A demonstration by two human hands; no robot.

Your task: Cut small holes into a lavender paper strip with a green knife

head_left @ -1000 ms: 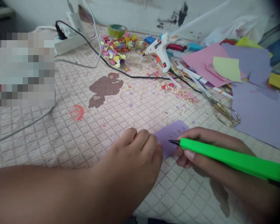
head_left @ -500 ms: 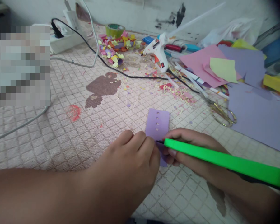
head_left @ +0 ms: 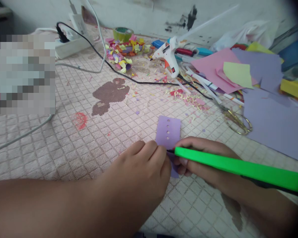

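Note:
A narrow purple paper strip [head_left: 161, 130] lies on the tablecloth, with a row of small round holes down its upper half. My left hand [head_left: 144, 172] is closed over the strip's left edge, its fingertips hidden underneath. From the right, my right hand [head_left: 201, 152] pinches a long bright green pen-like tool [head_left: 228, 167] that slants across the hand. Its thin dark tip points left and meets the strip beside my left knuckles. Part of the strip shows below, between both hands. Exactly what kind of tool it is, I cannot make out.
A white glue gun [head_left: 170, 56] stands behind paper scraps [head_left: 191, 99]. Gold-handled scissors [head_left: 237, 122] lie to the right beside purple sheets [head_left: 275, 122]. Paper-flower rings [head_left: 124, 53], green tape [head_left: 123, 34] and a power strip [head_left: 72, 46] sit farther back. A black cable [head_left: 149, 82] crosses the cloth.
The view has shifted very slightly. Both hands, the green tool and the purple strip keep nearly the same positions relative to each other.

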